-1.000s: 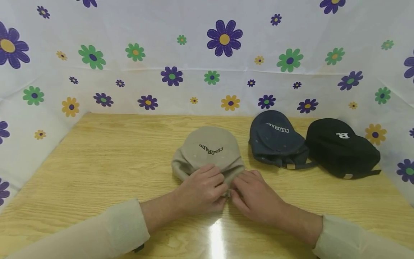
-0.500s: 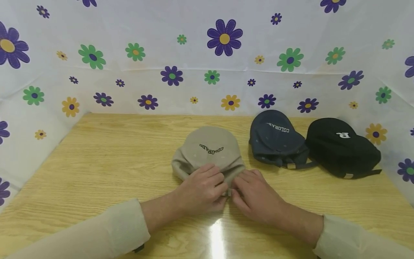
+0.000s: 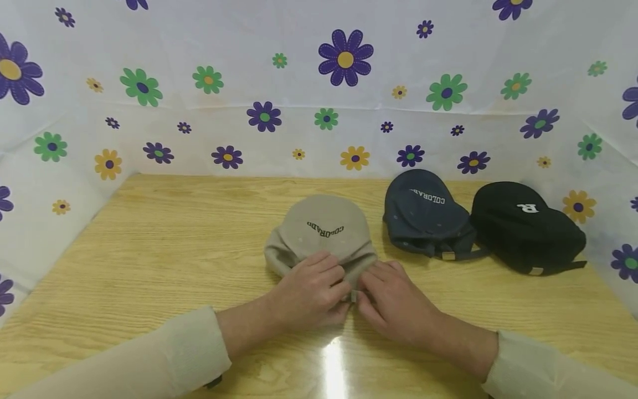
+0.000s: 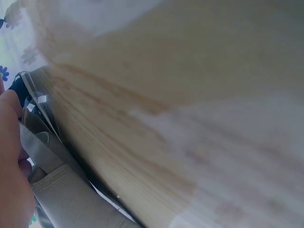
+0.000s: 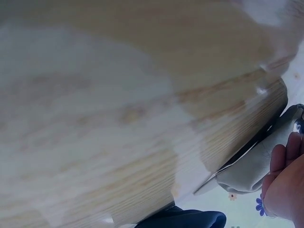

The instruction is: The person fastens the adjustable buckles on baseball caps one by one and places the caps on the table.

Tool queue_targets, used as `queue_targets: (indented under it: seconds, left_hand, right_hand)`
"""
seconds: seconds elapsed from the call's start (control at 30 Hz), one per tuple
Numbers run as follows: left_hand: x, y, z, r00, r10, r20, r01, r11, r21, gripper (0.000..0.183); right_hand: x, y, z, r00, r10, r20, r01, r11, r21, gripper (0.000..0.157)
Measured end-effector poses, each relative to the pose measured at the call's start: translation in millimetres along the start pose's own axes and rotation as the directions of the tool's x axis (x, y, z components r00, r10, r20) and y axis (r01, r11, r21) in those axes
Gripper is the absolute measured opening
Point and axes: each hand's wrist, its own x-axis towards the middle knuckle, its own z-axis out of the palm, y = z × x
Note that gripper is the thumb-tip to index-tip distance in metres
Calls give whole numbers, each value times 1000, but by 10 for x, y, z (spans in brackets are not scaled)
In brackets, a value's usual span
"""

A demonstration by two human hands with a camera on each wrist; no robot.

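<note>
A beige baseball cap (image 3: 326, 221) with dark COLORADO lettering lies on the wooden table, its lettering upside down in the head view. My left hand (image 3: 311, 291) grips the cap's near edge, fingers curled over the fabric. Close on its right, my right hand (image 3: 396, 302) pinches the near edge by a small metal buckle (image 3: 354, 296). The fingertips of both hands are partly hidden. In the left wrist view the cap's beige fabric (image 4: 76, 199) runs beside the left hand (image 4: 12, 161). The right wrist view has the right hand (image 5: 287, 175) against the cap (image 5: 251, 168).
A navy cap (image 3: 423, 210) with white COLORADO lettering stands at the back right. Beside it is a black cap (image 3: 523, 227) with a white letter, its strap reaching toward the right. A flower-print cloth (image 3: 294, 55) rises behind the wooden table (image 3: 174, 233).
Both hands keep their grip on the beige cap's near edge. Slightly more of the buckle shows between them now than a second ago. The other caps have not moved.
</note>
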Motion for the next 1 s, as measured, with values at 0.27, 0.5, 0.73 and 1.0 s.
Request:
queue_targets:
  seconds: [0.27,0.5,0.73,1.0]
  left_hand:
    - [-1,-3,-9,1000,-6,6,6,1000,-5,13]
    - [-6,-5,-10,1000,-11,3,11,1000,4,13]
    - [-6,-7,-13,1000,-8,6,8,1000,16,14]
    - [-10,-4,-20,1000,-23,8,23,1000,15,14]
  right_hand:
    - [9,-10,-14,1000,8,5,-8,1000,-5,15]
    - [12,-9,-8,1000,-1,-9,1,1000,-9,13]
    - [11,-3,-7,1000,0,-17,0,1000,-9,12]
    - [10,9,-1,999,-14,-38,14,1000,-13,13]
